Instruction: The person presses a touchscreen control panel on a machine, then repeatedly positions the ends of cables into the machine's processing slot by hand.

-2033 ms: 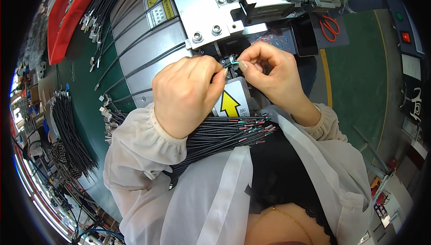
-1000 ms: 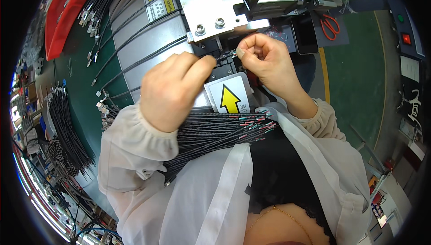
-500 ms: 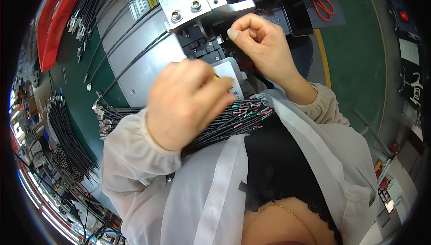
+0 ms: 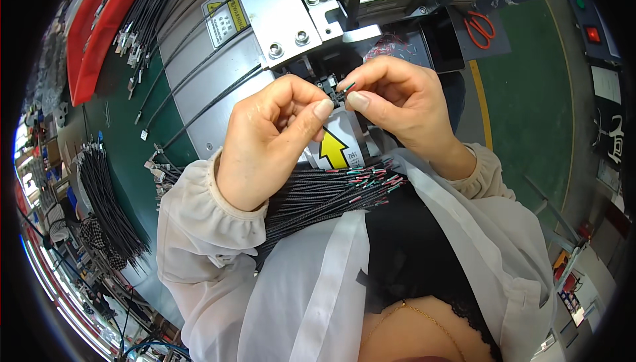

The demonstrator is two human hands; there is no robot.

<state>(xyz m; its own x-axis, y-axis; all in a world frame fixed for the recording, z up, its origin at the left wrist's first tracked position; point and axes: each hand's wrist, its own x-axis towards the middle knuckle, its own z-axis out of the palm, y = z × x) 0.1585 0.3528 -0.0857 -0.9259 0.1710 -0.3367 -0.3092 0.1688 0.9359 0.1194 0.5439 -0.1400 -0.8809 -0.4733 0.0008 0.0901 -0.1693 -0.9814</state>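
My left hand (image 4: 268, 136) is closed, thumb and forefinger pinched at the dark end of a thin black braided cable (image 4: 337, 99). My right hand (image 4: 414, 107) meets it from the other side, its fingertips pinching the same cable end, where short green and red wires (image 4: 350, 88) stick out. The rest of this cable is hidden. Both hands are just in front of the metal machine's small black fixture (image 4: 311, 67). Below them, across my lap, lies a bundle of black braided cables (image 4: 311, 193) with stripped red and green wire ends at the right.
A metal machine plate (image 4: 285, 14) with bolts stands ahead, several cables lying over its left cover. A yellow arrow label (image 4: 332, 150) is beneath my hands. Red-handled scissors (image 4: 479, 29) and a dark phone-like slab (image 4: 442, 40) lie right. Red bins (image 4: 96, 40) and more cable bundles (image 4: 109, 196) are left.
My left hand has moved from a blur over the arrow label up to the right hand. The right hand has come slightly down, and a cable end now shows between them.
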